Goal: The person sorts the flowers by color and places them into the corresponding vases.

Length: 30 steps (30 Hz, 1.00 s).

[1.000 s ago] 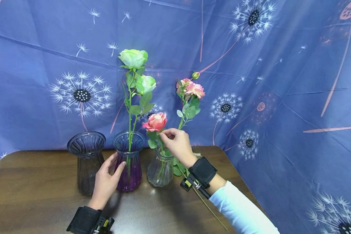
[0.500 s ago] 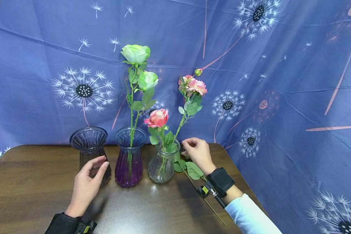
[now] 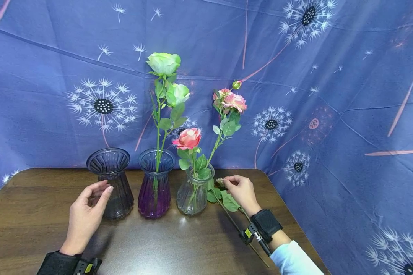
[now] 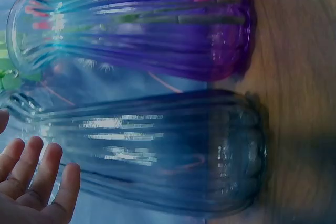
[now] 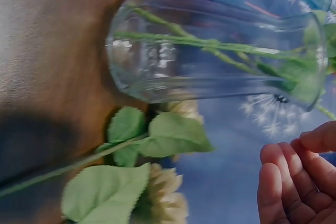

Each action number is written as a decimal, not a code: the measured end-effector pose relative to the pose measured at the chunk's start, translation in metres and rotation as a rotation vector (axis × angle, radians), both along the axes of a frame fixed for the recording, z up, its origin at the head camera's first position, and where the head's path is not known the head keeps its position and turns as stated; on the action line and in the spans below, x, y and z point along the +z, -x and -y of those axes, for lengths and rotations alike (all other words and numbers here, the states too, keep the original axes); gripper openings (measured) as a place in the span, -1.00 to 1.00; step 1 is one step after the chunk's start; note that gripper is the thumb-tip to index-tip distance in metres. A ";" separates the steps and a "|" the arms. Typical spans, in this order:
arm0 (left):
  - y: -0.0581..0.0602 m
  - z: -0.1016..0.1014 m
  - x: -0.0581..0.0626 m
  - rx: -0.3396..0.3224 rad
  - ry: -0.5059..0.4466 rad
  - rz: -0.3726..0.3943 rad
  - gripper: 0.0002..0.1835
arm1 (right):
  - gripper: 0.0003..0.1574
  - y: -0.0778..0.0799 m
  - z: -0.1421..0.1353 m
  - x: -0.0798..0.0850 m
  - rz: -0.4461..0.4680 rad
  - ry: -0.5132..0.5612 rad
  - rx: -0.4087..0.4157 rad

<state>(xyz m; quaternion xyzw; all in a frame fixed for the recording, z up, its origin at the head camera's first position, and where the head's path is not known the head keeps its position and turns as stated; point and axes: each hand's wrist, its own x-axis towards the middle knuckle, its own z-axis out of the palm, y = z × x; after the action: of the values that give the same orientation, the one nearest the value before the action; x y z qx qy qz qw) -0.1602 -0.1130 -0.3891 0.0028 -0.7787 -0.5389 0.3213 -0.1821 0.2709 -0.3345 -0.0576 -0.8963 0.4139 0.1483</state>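
My left hand (image 3: pixel 87 214) is in front of the dark grey glass vase (image 3: pixel 120 196), its fingers loosely bent. In the left wrist view a gap shows between its palm side and nothing is held. My right hand (image 3: pixel 243 194) hovers over artificial flowers lying on the table, whose cream bloom (image 5: pixel 168 198) and leaves (image 5: pixel 107 195) show in the right wrist view. Its fingers are relaxed and hold nothing. Beside that hand stands a clear glass vase (image 3: pixel 192 200) with a coral rose (image 3: pixel 188 138) and a taller pink flower stem (image 3: pixel 234 102).
A blue-to-purple glass vase (image 3: pixel 154 200) with two green-white roses (image 3: pixel 163 64) stands between the grey and clear vases. All three vases are upright near the back of the wooden table (image 3: pixel 151 248). A blue dandelion-print cloth (image 3: pixel 199 34) hangs behind and to the right.
My right hand has left the coral rose and moved right to the lying flowers. My left hand has left the purple vase and moved left to the grey one.
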 end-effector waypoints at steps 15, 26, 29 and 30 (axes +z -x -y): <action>0.011 0.025 0.006 -0.019 -0.024 0.057 -0.59 | -0.82 -0.006 -0.028 -0.056 0.136 -0.127 -0.081; 0.021 0.035 0.001 -0.208 0.089 0.143 -0.41 | -0.86 -0.003 -0.037 -0.081 0.158 -0.237 -0.098; 0.023 0.034 -0.001 -0.198 0.095 0.152 -0.41 | -0.86 -0.002 -0.037 -0.085 0.152 -0.247 -0.103; 0.023 0.034 -0.001 -0.188 0.095 0.150 -0.42 | -0.86 -0.002 -0.037 -0.086 0.150 -0.249 -0.102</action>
<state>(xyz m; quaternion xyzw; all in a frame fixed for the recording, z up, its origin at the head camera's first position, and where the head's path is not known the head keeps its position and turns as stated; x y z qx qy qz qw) -0.1832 -0.1472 -0.3898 -0.0449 -0.8221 -0.5274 0.2098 -0.1806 0.3075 -0.4201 -0.1152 -0.9452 0.2860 0.1078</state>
